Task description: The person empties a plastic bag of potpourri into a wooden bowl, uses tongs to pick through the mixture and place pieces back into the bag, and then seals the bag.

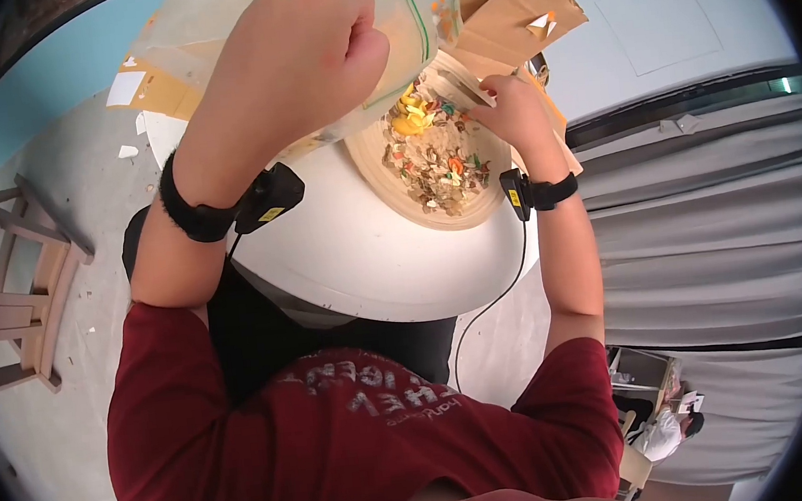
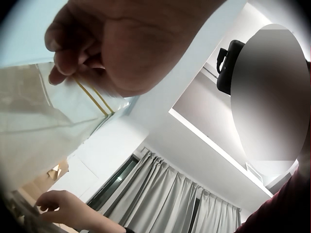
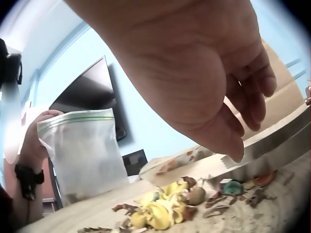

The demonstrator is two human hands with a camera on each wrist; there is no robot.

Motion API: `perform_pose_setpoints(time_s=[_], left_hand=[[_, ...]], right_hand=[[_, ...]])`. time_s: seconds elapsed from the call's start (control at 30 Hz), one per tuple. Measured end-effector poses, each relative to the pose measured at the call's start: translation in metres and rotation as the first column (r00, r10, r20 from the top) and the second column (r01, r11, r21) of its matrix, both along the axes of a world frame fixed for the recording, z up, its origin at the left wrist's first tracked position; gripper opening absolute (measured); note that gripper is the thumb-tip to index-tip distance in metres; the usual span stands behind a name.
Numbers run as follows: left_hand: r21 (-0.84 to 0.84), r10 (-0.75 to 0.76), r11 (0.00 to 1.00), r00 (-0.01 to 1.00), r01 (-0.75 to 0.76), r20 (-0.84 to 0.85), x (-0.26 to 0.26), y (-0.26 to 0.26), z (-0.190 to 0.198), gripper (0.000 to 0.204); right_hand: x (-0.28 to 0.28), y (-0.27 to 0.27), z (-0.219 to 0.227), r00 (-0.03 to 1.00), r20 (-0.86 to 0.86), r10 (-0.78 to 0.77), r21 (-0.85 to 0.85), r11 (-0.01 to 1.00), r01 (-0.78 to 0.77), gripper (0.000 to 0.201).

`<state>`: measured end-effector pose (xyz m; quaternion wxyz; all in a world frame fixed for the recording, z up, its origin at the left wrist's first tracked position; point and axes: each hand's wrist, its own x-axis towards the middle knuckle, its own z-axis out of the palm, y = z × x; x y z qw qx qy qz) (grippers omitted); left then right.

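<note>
My left hand (image 1: pixel 308 58) grips the top edge of a translucent zip bag (image 3: pixel 87 150) with a green seal line, holding it up beside a round wooden tray (image 1: pixel 369 163). In the right wrist view a little brown matter shows at the bag's bottom. Over the tray's far right side hangs my right hand (image 1: pixel 518 116), fingers loosely bent, thumb apart from them, with nothing seen between. Across the tray lie brown dried bits (image 1: pixel 433 186), mixed with orange, red and green pieces. Yellow petal-like pieces (image 3: pixel 163 208) form a small heap there.
The tray stands on a round white table (image 1: pixel 325 257). Behind it is a brown paper bag (image 1: pixel 514 21) with twisted handles. A wooden chair (image 1: pixel 18 293) stands on the left, and grey curtains (image 1: pixel 695 234) hang on the right. A cable (image 1: pixel 483 310) runs from the right wrist camera.
</note>
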<state>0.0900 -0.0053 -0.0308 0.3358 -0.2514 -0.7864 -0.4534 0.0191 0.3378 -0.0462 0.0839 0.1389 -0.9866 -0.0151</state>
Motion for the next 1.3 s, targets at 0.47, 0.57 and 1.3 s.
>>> perform_pose_setpoints(time_s=[0.47, 0.57, 1.3], left_hand=[[-0.043, 0.043, 0.998, 0.997, -0.046, -0.07, -0.002, 0.0, 0.002, 0.012], [-0.038, 0.037, 0.998, 0.993, -0.041, -0.117, -0.005, 0.002, -0.001, 0.012], [-0.136, -0.053, 0.989, 0.999, 0.051, -0.009, -0.01, 0.013, -0.017, 0.01]], right_hand=[[0.013, 0.036, 0.004, 0.991, 0.128, -0.037, -0.187, 0.981, 0.061, 0.031], [0.034, 0.037, 0.006, 0.996, 0.058, 0.073, -0.154, 0.986, -0.064, 0.028], [0.049, 0.034, 0.01, 0.991, -0.051, 0.124, -0.028, 0.992, -0.126, 0.017]])
